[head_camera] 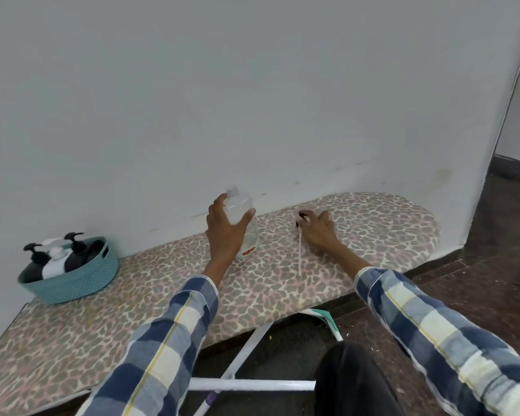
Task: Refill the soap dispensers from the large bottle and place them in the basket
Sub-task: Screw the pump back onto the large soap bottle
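last dispenser open on the board, pump off, rest already in the basket.

left hand wraps the clear dispenser bottle, upright, cap off, looks part full; right hand at 3 o'clock of it pinches the black pump head, its white dip tube lying on the ironing board. teal basket at 9 o'clock holds black & white pump dispensers. large refill bottle not in view. judged: nearly done, pump back on, then into basket.
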The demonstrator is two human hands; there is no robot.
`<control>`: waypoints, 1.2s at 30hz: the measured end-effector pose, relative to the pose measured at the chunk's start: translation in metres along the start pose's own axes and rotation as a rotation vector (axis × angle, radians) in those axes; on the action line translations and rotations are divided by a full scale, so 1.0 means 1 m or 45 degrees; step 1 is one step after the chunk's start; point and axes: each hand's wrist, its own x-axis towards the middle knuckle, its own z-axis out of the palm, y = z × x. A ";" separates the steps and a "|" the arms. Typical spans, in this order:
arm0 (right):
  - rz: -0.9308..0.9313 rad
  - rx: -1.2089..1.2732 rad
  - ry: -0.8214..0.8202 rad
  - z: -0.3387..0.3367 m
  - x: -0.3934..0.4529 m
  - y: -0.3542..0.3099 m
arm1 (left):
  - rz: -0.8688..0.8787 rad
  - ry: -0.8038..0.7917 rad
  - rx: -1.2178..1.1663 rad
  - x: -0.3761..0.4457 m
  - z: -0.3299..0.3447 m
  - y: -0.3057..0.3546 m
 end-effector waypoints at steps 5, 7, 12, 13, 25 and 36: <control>-0.055 -0.168 -0.065 -0.001 0.001 -0.004 | 0.050 0.017 -0.002 -0.001 0.004 0.008; -0.039 -0.055 0.013 0.002 0.003 -0.003 | 0.078 0.006 0.036 -0.003 0.004 0.009; -0.024 0.052 0.217 0.008 0.001 -0.001 | 0.116 -0.030 0.076 -0.005 0.002 0.005; -0.015 0.082 0.236 0.008 0.001 -0.001 | 0.119 -0.037 0.083 -0.004 0.001 0.005; 0.343 1.444 0.324 -0.021 0.012 -0.013 | 0.208 -0.091 0.168 -0.006 0.000 0.012; 0.326 2.346 0.311 -0.077 0.017 -0.032 | 0.232 -0.114 0.178 -0.005 0.001 0.015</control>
